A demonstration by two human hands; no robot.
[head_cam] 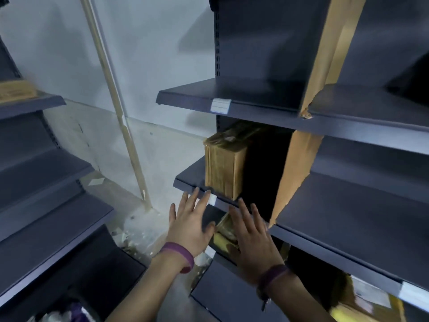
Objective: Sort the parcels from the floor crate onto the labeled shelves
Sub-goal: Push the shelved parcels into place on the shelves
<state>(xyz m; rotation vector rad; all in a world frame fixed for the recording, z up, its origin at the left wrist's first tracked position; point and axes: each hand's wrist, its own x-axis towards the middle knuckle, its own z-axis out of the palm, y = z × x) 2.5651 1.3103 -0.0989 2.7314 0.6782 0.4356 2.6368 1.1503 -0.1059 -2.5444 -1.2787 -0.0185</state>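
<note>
- Left shelving unit: dark blue tiers. A tan parcel lies on its upper tier, blurred.
- Wooden pole: leans against the pale far wall, foot on the floor.
- Left hand: flat, fingers spread, holding nothing. The fingertips reach the front edge of the middle shelf; contact cannot be confirmed. A purple wristband is on the wrist.
- Tape-wrapped parcel: stands upright at the near left corner of the middle shelf, just beyond both hands.
- Lower parcel: yellowish, one tier down, seen between the hands.
- Right hand: flat, fingers spread, holding nothing, just below the middle shelf's edge.
- Cardboard divider: stands right of the tape-wrapped parcel, splitting the shelf.
- Labelled parcel: bottom right, blurred.
</note>
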